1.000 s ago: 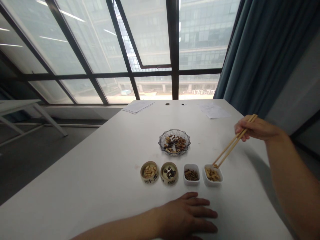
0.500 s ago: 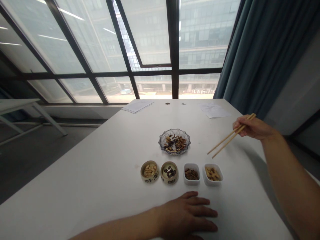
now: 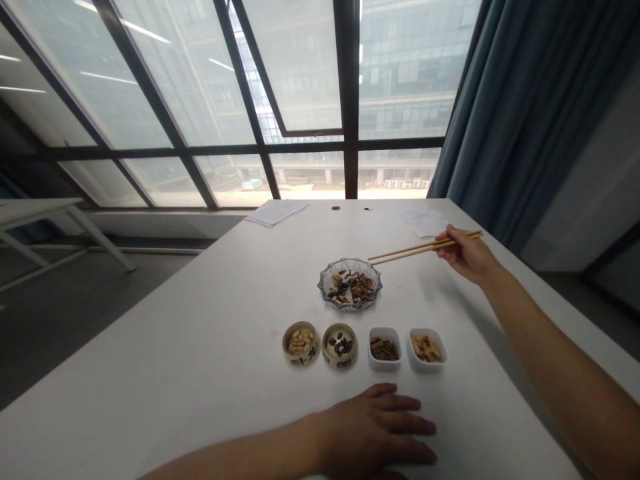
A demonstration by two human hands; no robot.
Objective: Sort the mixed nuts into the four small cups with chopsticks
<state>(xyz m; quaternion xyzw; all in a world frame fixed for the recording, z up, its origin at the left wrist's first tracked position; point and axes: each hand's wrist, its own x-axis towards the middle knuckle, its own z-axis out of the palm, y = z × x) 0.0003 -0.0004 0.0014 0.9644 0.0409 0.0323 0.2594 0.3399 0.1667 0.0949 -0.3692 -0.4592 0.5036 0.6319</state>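
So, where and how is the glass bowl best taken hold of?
I would pinch the glass bowl by its left rim, coming from the left. Its scalloped rim seems to flare outward, which should give purchase. The right hand holds chopsticks at its far right edge, and four dishes stand along the near side.

Prob. office; white tbl (image 3: 200, 327) w/ papers (image 3: 277, 213); windows (image 3: 305, 67) facing bldg (image 3: 407, 80).
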